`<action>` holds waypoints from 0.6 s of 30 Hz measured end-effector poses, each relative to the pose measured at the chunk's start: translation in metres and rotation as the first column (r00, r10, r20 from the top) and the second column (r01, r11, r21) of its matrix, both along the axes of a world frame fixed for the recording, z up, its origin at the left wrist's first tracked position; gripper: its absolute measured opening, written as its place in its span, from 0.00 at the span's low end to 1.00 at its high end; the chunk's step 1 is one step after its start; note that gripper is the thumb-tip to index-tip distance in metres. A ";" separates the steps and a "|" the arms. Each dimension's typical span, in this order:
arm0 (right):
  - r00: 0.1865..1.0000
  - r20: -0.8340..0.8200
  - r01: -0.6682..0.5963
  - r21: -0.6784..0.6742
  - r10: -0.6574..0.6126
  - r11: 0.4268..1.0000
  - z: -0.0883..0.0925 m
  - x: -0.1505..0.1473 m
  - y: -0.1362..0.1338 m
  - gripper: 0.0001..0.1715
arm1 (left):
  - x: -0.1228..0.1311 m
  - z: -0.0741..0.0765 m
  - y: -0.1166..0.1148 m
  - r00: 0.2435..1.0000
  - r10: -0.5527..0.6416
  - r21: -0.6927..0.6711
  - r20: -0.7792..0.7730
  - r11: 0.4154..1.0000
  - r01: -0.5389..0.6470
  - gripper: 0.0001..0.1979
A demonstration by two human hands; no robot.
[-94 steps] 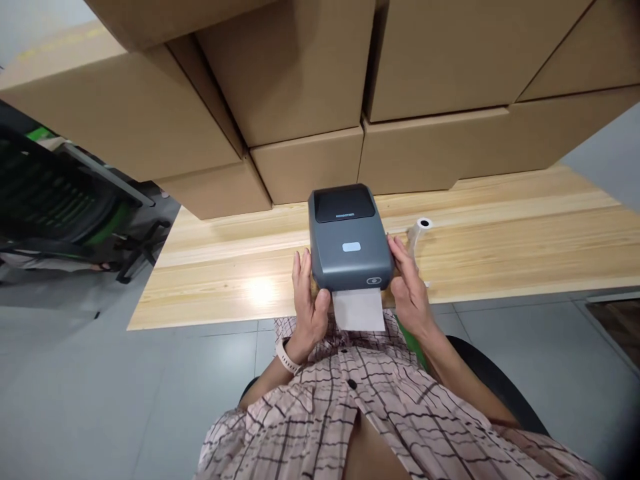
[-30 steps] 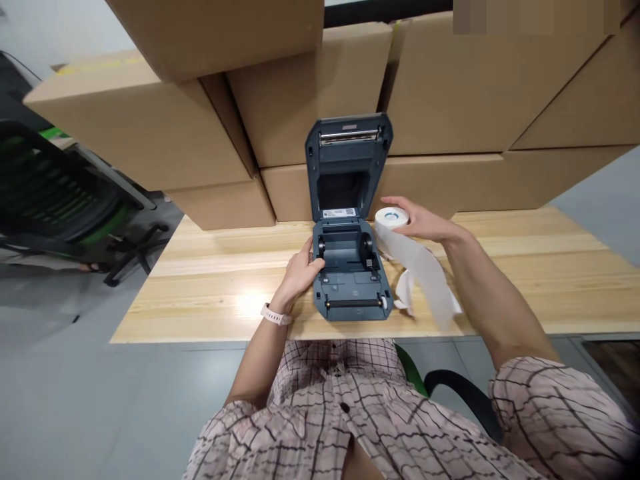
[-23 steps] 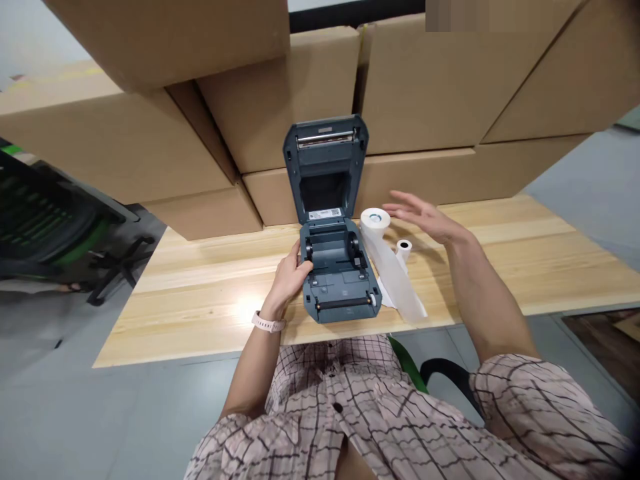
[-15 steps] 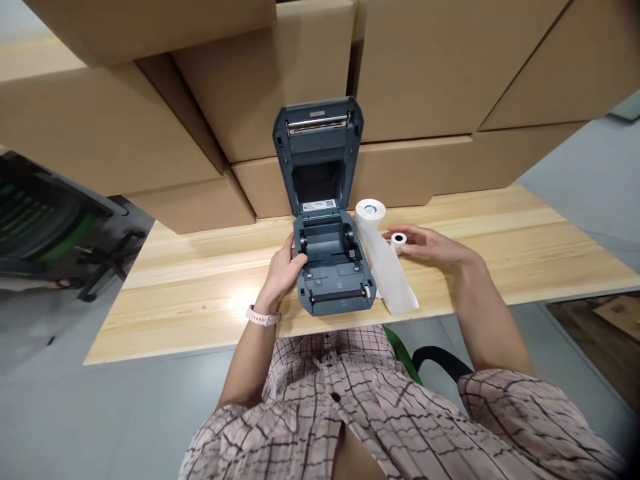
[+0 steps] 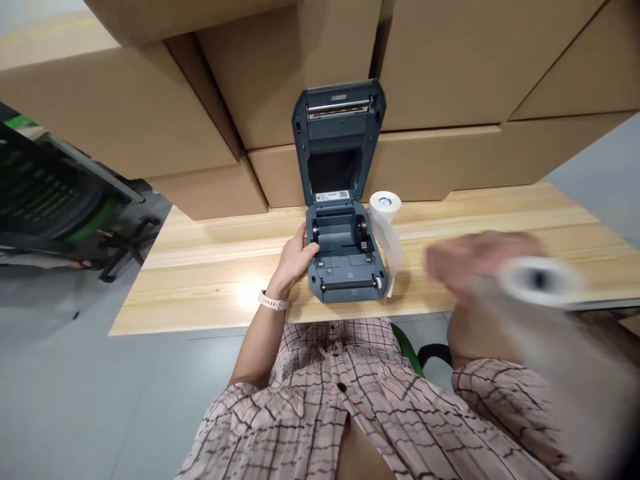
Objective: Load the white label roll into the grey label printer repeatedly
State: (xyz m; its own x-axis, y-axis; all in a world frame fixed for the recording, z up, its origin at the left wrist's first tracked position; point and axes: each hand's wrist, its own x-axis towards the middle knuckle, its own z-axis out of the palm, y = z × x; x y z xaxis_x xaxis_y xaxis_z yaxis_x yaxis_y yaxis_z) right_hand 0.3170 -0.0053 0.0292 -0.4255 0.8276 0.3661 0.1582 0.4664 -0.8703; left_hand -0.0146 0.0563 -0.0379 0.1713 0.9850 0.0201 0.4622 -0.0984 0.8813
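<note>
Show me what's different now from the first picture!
The printer was shut; now its lid stands open. The big roll now stands beside it. The right hand let go of the printer and lifted the small roll rightward. The left hand is still on the printer; the boxes stay behind.

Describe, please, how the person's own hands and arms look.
The left hand and the blurred right hand appear ungloved. A pale pink strap-shaped wristband with small dark marks circles the left wrist. The short, loose sleeves are pale pink fabric with dark wavy check lines.
</note>
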 end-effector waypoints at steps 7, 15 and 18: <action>0.727 0.684 -0.141 0.228 -0.056 0.963 -0.005 -0.092 0.049 0.31 | 0.001 0.002 -0.001 1.000 -0.010 -0.002 -0.015 1.000 0.010 0.36; 0.741 0.659 -0.075 0.276 -0.132 0.958 -0.027 -0.105 0.035 0.36 | 0.001 0.000 -0.002 1.000 -0.009 0.001 -0.017 1.000 0.009 0.37; 0.767 0.567 0.062 0.398 -0.299 0.915 -0.033 -0.107 0.021 0.33 | 0.001 0.001 -0.002 0.999 -0.006 -0.002 -0.039 1.000 0.006 0.36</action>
State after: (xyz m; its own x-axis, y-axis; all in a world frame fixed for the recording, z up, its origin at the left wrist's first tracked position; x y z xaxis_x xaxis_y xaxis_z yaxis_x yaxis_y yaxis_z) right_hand 0.2101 0.0159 -0.0038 -0.5086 0.7858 0.3520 0.7058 0.6146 -0.3523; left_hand -0.0139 0.0540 -0.0366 0.1776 0.9840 0.0112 0.4960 -0.0993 0.8626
